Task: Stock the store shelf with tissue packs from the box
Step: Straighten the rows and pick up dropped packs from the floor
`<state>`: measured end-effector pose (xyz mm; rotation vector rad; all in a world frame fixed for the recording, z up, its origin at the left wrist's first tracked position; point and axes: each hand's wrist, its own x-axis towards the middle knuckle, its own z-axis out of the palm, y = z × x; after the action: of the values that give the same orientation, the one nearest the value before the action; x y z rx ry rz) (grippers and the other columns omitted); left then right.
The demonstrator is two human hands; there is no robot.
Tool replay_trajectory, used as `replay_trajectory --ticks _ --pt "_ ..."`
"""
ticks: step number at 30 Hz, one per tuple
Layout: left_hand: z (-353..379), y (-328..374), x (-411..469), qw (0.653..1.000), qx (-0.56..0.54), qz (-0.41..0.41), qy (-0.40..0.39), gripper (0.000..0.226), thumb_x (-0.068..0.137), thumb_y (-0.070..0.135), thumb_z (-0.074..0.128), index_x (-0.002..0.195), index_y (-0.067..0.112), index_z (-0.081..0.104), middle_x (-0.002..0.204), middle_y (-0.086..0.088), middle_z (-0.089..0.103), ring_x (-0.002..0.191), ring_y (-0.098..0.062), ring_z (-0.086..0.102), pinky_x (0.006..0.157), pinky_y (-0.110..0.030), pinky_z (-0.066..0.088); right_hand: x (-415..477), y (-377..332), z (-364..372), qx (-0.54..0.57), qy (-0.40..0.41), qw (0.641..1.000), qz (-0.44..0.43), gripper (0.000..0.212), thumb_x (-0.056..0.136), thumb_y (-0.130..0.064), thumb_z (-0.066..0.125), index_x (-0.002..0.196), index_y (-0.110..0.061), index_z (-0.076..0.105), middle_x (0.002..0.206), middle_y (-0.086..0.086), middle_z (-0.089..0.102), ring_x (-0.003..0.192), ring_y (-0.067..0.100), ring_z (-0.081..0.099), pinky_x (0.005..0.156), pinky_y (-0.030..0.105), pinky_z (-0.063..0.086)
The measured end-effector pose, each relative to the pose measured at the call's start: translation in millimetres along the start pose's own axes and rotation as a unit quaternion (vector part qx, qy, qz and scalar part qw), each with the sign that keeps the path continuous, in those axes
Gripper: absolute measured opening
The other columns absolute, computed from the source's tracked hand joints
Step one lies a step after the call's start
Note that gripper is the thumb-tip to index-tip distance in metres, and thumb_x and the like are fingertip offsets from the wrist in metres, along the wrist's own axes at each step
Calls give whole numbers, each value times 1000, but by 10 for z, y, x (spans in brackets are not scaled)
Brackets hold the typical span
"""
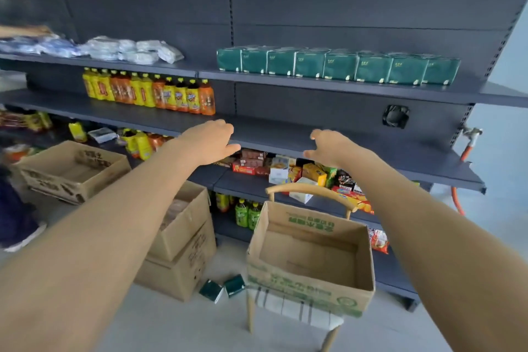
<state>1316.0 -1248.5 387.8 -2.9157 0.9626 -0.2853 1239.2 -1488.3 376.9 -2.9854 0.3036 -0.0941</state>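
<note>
A row of several dark green tissue packs (340, 66) stands on the upper grey shelf (343, 88) at the right. Below it, the cardboard box (311, 257) sits open on a chair, and I see no packs inside it. Two more green packs (223, 288) lie on the floor to the left of the chair. My left hand (211, 140) and my right hand (333, 147) are both stretched out in front of the middle shelf, fingers relaxed, holding nothing. They hang well below the tissue row and above the box.
Orange and yellow bottles (148, 91) line the middle shelf at left. White and blue wrapped packs (114, 48) lie on the upper shelf at left. Snack boxes (300, 171) fill a lower shelf. Other cardboard boxes (180, 237) stand on the floor. Another person's hand (25, 30) reaches in at far left.
</note>
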Motion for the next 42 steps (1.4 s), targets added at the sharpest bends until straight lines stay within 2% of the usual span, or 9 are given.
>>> replay_trajectory --ticks 6,7,10,14,17,21,30,36,42 --pt "587 -699 -8 999 -34 -2 -42 48 98 45 38 124 7 50 117 -10 52 106 -26 52 87 -38 44 341 -665 638 -16 -59 998 -3 35 93 -33 50 117 -7 48 121 14 56 100 29 51 75 33 40" --pt "719 -803 18 998 -41 -5 -51 48 98 45 38 125 6 50 118 -10 52 108 -26 51 89 -39 44 429 -745 759 -16 -69 997 -7 40 93 -34 50 122 -7 47 121 14 56 100 29 52 75 32 40" --pt "1162 -1101 151 995 -47 -9 -83 49 97 44 39 126 5 49 123 -12 51 113 -29 50 93 -41 43 745 -968 1154 -19 -105 994 -6 52 94 -40 49 134 -8 42 128 13 53 115 31 51 84 35 42" --pt "1880 -1481 465 992 -51 0 -113 44 98 41 40 119 5 52 120 -13 53 111 -29 51 90 -38 42 1285 -1183 1813 1 -154 988 -5 41 95 -36 49 121 -5 46 120 13 55 108 31 52 79 35 41" --pt "2514 -1708 772 989 -55 3 -140 40 98 41 39 110 6 53 115 -11 55 102 -28 55 84 -39 44 1746 -1282 2349 10 -172 985 7 40 94 -32 50 122 -4 47 119 15 53 110 33 52 87 40 45" --pt "3267 -1882 1022 983 -62 6 -170 41 97 40 41 118 6 51 119 -10 55 109 -27 53 85 -34 42 2220 -1404 3048 20 -211 976 37 41 94 -36 49 121 -5 50 121 14 56 111 33 53 90 40 45" --pt "4553 -2025 1187 957 -94 -39 -273 49 99 41 37 132 6 42 127 -12 54 112 -24 54 89 -31 47 2592 -1505 4211 39 -328 938 103 48 95 -35 48 129 -2 42 128 19 50 119 35 47 93 40 44" --pt "5458 -2089 1286 929 -167 -41 -329 41 99 36 37 124 5 47 126 -11 53 115 -23 52 92 -30 41 2805 -1491 5025 55 -364 917 152 45 97 -34 45 128 -3 42 127 15 50 116 30 48 89 38 44" --pt "6512 -2159 1180 905 -190 -57 -378 48 100 39 36 132 5 40 132 -11 49 121 -21 49 95 -24 40 2922 -1503 6060 83 -388 890 224 44 96 -37 46 127 -7 43 123 13 52 116 27 49 91 36 43"
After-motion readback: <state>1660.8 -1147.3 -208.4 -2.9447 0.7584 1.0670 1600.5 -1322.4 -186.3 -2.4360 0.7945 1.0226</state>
